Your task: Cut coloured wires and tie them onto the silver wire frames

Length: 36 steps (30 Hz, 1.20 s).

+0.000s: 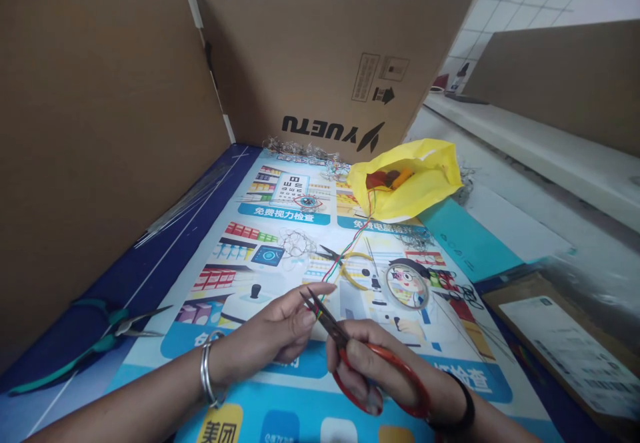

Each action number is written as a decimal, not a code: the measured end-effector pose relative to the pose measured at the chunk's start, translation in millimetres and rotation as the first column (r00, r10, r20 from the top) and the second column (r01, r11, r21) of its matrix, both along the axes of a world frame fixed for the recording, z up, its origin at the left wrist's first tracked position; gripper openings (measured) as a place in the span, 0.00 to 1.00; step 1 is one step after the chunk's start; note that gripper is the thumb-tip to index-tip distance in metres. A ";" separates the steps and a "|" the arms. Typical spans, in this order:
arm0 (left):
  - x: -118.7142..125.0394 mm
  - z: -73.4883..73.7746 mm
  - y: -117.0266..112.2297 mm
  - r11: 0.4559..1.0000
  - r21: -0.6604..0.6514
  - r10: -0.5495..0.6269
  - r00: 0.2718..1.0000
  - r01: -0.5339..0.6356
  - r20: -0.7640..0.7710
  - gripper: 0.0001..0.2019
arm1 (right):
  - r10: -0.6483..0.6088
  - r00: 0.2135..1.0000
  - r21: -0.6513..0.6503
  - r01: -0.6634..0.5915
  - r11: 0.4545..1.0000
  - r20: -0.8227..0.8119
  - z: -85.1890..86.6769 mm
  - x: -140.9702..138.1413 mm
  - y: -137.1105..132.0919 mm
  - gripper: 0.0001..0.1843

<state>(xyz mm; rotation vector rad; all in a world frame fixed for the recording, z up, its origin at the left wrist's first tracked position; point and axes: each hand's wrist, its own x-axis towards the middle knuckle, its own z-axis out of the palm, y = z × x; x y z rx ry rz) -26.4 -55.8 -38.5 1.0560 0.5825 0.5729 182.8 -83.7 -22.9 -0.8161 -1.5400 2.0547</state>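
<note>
From my remote seat I find the red, green and white strands (356, 235) over the middle of the desk (170, 283), running from the yellow bag (433, 195) to the left hand (273, 326). Its fingers are pinched narrow on the lower ends, probably to steady something so limp. The right hand (367, 356) grips the orange-handled scissors (334, 328), fingers wrapped at the loops, which I judge gives leverage. The blades are slightly parted at the left thumb; I cannot tell whether the strands lie between them. Beyond, a yellow-handled tool (347, 275) and a tape roll (407, 305) sit within reach. The bag leans open towards the far right corner, letting the strands out freely. Green-handled pliers (120, 326) lie apart near the left edge, perhaps to leave the hands room.
</note>
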 end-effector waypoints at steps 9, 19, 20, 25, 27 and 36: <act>3.2 11.0 5.1 0.911 0.412 0.118 0.944 0.020 -0.308 0.15 | 0.002 1.000 0.016 -0.003 1.000 0.027 3.6 0.6 -0.1 0.25; 4.1 8.3 9.1 0.826 0.548 0.173 0.867 0.130 -0.467 0.17 | -0.035 0.969 0.254 -0.029 0.967 0.246 8.9 1.7 5.2 0.23; 3.9 9.9 9.4 0.826 0.545 0.170 0.857 0.146 -0.486 0.18 | -0.052 0.961 0.286 -0.029 0.958 0.271 6.5 1.9 5.6 0.22; 3.1 17.0 11.8 0.817 0.541 0.167 0.817 0.198 -0.551 0.18 | -0.113 0.937 0.331 -0.004 0.944 0.332 -1.6 0.9 7.3 0.22; 2.9 16.2 12.9 0.808 0.552 0.171 0.815 0.206 -0.554 0.18 | -0.114 0.940 0.315 0.007 0.949 0.322 -4.0 0.5 7.4 0.24; 2.0 7.7 13.2 0.902 0.417 0.077 0.907 0.114 -0.413 0.18 | -0.108 0.960 0.267 0.037 0.963 0.256 -1.4 -3.0 4.4 0.23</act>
